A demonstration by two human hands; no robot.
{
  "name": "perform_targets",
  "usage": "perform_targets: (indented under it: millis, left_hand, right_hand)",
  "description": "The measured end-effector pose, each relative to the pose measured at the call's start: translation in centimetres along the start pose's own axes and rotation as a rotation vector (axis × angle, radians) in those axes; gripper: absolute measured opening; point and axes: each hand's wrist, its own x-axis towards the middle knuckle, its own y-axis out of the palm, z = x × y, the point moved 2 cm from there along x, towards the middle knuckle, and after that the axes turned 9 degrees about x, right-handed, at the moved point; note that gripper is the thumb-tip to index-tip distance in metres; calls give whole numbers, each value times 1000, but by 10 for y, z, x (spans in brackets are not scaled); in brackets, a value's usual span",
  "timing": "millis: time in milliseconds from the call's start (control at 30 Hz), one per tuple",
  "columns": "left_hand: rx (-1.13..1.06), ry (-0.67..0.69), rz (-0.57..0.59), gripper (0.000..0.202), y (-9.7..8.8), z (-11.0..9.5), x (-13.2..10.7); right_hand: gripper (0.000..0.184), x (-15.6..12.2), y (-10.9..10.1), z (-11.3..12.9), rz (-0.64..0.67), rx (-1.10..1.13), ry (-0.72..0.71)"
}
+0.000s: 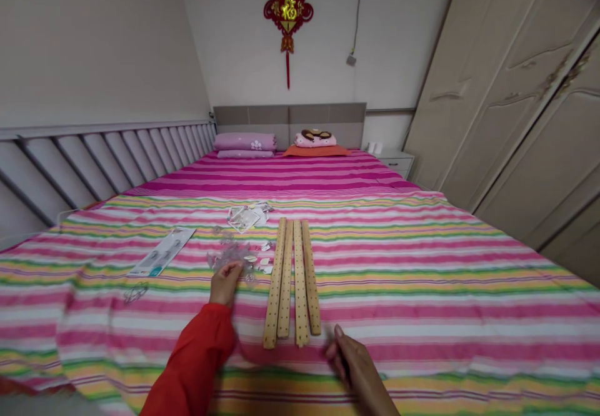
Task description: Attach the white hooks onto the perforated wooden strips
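Observation:
My left hand (225, 283), in a red sleeve (192, 360), rests on a crumpled clear plastic bag (229, 255) and appears to grip its near edge. Several long perforated wooden strips (288, 278) lie side by side on the striped bedspread (422, 291), just right of that hand. My right hand (354, 360) is close to the strips' near ends, not touching them. Its fingers are drawn together around something thin and dark, too small to identify. Small white pieces (263, 263) lie beside the bag.
A printed packaging card (162, 252) and a thin wire item (135, 293) lie left of the bag. Papers and small parts (246, 218) lie beyond it. Pillows (244, 144) stand at the headboard (289, 119). A slatted bed rail runs left, and a wardrobe (515, 97) stands right.

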Motion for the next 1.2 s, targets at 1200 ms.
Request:
perform_targets:
  millis: [1200]
  left_hand:
    - [21,105,40,38,-7,-13,-62]
  right_hand:
    - [23,57,108,37,88,-31,-252]
